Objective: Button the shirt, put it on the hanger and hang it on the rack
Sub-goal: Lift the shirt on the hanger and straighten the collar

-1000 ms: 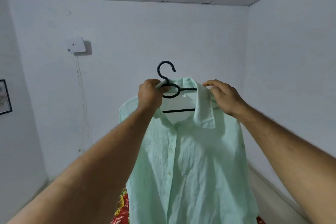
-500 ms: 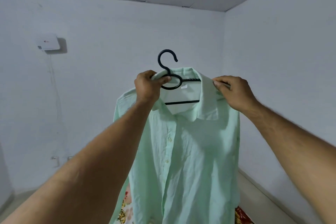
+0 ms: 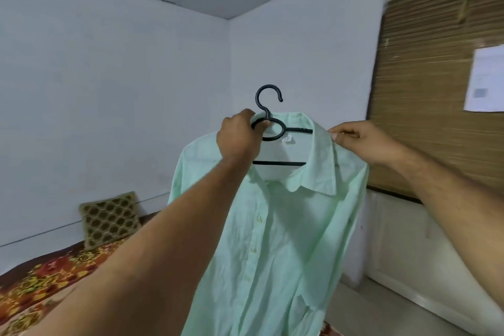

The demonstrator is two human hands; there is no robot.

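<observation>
A pale mint-green shirt (image 3: 275,240) hangs buttoned on a black plastic hanger (image 3: 268,98), held up in the air at the middle of the view. My left hand (image 3: 238,139) grips the hanger just under its hook, at the looped neck. My right hand (image 3: 362,143) pinches the shirt's right shoulder beside the collar. The hanger's lower bar shows inside the open collar. No rack is in view.
A bed with a red and yellow floral cover (image 3: 41,289) and a patterned cushion (image 3: 110,218) lies at the lower left. A bamboo blind (image 3: 425,95) with a white paper (image 3: 485,82) covers the right wall, above a white cabinet (image 3: 403,248).
My view has swung to the right: the wall box has left the frame, and the blind, cabinet and cushion have come in. Both hands keep the same hold on hanger and shirt.
</observation>
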